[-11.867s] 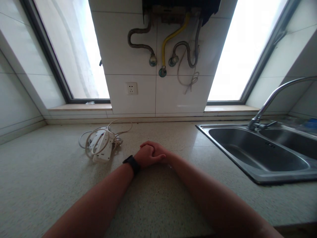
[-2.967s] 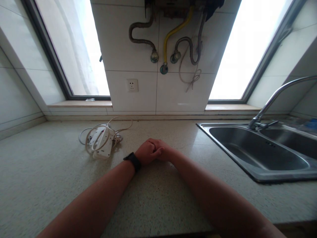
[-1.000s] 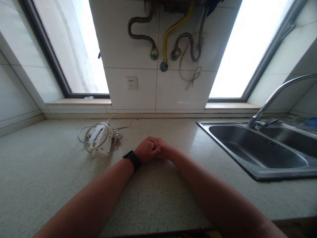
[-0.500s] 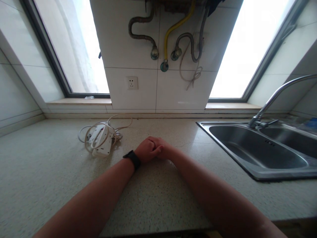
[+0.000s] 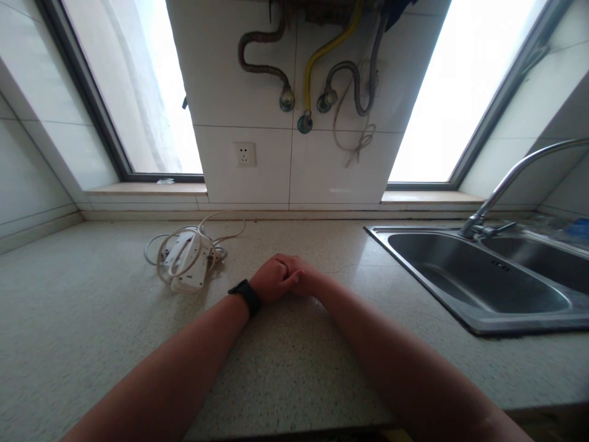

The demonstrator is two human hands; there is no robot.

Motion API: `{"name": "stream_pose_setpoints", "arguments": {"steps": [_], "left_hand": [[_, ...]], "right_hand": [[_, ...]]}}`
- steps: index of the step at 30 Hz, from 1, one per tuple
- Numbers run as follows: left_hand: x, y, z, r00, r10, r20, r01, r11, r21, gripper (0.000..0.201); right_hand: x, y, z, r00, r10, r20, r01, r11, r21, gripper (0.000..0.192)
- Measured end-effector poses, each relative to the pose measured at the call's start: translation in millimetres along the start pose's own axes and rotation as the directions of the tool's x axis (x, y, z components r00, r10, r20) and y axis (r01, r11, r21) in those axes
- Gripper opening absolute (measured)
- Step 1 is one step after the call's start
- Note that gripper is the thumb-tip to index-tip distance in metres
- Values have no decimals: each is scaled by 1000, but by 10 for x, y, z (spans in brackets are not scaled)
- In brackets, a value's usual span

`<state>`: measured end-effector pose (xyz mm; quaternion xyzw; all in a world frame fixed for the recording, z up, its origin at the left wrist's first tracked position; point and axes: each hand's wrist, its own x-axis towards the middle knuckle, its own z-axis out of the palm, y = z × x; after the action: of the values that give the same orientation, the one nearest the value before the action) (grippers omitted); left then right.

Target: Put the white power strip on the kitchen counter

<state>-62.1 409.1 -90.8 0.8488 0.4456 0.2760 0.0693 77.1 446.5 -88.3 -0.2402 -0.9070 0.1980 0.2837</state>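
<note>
We are clasping our hands on the counter point(image 5: 294, 368).
Our left hand point(image 5: 272, 283) is closing around our right hand point(image 5: 300, 280), holding nothing else; the power strip point(image 5: 188, 263) is lying nearby, left of them, untouched.

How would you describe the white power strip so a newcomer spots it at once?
Start at the wall socket between the windows and drop to the countertop. The power strip lies there, left of the clasped hands, wrapped in its own pale cord.
</note>
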Motion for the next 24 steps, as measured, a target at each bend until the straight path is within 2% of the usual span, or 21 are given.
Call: {"name": "stream_pose_setpoints", "arguments": {"steps": [16,24], "left_hand": [[0,14,-12,1000,30,-10,-30,1000,-6,57],[2,5,0,1000,-6,0,6,1000,12,57]], "right_hand": [[6,-15,-8,997,69,35,-69,998,-14,35],[5,-1,-11,1000,2,14,-2,1000,-5,33]]}}
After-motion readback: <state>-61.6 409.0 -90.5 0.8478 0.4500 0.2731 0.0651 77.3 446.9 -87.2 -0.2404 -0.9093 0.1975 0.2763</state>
